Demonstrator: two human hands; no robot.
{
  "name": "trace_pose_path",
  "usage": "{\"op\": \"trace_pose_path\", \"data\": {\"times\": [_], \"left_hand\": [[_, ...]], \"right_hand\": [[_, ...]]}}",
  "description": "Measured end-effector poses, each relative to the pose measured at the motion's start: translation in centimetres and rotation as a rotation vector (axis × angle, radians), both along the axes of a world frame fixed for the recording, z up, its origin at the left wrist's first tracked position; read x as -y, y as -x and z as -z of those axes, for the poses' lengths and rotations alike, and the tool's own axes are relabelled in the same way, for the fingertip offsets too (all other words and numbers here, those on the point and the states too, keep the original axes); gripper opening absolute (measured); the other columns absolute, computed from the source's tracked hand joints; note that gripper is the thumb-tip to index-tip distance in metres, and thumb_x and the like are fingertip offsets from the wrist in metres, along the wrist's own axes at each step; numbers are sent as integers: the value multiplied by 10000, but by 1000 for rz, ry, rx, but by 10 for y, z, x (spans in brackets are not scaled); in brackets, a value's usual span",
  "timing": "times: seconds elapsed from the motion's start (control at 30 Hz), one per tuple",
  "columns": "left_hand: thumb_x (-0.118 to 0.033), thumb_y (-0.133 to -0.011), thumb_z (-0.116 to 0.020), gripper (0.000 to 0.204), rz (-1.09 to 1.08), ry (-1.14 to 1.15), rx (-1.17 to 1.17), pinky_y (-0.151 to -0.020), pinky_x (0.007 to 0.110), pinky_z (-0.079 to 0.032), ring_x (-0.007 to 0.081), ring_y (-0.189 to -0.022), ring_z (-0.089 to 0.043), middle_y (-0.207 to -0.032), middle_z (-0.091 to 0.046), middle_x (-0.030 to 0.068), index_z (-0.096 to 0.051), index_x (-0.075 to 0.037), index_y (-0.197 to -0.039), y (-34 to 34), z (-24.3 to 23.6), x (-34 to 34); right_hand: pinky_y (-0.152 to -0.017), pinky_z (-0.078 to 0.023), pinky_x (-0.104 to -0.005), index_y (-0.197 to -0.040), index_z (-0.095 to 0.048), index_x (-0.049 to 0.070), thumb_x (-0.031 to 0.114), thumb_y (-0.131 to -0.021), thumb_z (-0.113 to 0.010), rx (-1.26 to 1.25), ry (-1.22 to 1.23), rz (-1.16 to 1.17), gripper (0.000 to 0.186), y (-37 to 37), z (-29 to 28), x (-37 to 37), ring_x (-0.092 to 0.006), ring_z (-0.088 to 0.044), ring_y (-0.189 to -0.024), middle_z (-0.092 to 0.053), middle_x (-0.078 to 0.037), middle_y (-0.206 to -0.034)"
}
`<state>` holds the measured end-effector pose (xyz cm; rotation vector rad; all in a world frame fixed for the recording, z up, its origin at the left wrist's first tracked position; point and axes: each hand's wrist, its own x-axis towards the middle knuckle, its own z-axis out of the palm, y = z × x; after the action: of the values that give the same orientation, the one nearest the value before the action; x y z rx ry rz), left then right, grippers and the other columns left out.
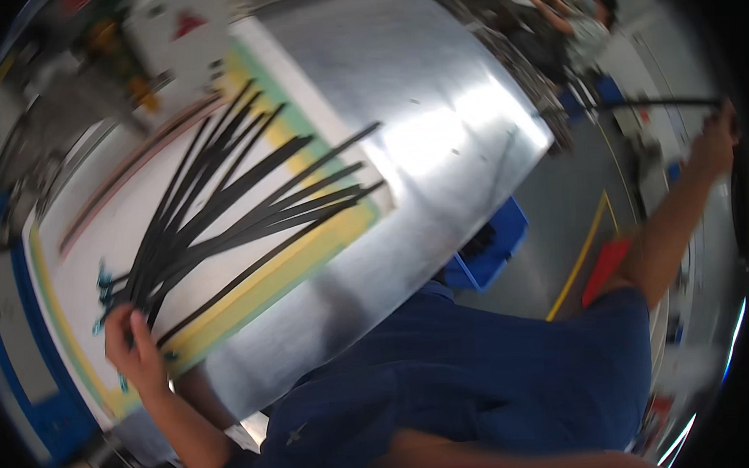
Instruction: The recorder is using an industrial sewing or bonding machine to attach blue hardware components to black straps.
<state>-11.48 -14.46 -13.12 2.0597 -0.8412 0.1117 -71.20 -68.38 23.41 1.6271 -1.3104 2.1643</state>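
Several long, thin black strips [229,199] lie fanned out on a white board with yellow and green edges [275,277]. Teal bits [104,282] show at their near left ends. My left hand [137,352] is at that gathered end, thumb and fingers closed around the strips there; blur hides the exact grip. Far out to the right, my right hand [715,144] is raised at the end of a stretched arm. It is closed on the end of another black strip [660,102], which runs level to the left, past the table corner.
The board rests on a shiny metal table [417,71]. A blue bin [498,244] with dark contents stands below its right edge. A red object [607,268] and a yellow line [591,240] are on the floor side. Another person [584,32] is at the back right; machinery stands at the left.
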Motion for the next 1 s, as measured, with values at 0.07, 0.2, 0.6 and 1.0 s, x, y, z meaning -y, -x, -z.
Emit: {"op": "trace_pose_path", "data": {"times": [0.07,0.2,0.6,1.0], "left_hand": [[-134,-1030,-638,201,15,-7,19,-795,297,-508,158,-863,-622,-965,-693,102,-675,44,-1116,-7,5,2],[-167,-1048,-637,241,-16,-83,39,-796,306,-516,181,-878,-634,-980,-693,118,-671,54,-1139,-16,13,21],[-213,-1043,-661,271,40,-364,293,-773,347,-550,258,-877,-666,-1013,-704,157,-695,37,-1144,0,19,38],[-198,-1028,-680,255,70,-369,333,-728,373,-543,271,-829,-653,-959,-691,163,-703,43,-1109,-1,20,54]], "right_hand": [[-542,-468,-250,-1044,-742,21,194,-925,-814,-59,115,-90,222,21,23,8,-100,-611,-658,-709,-35,-821],[-720,-542,-300,-1074,-766,-1,342,-908,-793,-274,-28,353,382,103,65,34,-155,-700,-748,-767,-76,-874],[-601,-494,-319,-1010,-709,12,220,-897,-701,150,-966,262,237,209,344,53,-184,-700,-687,-760,-108,-798],[-525,-422,-305,-1095,-635,4,85,-958,-607,691,-1154,393,162,278,420,-4,-148,-614,-653,-731,-150,-951]]}}
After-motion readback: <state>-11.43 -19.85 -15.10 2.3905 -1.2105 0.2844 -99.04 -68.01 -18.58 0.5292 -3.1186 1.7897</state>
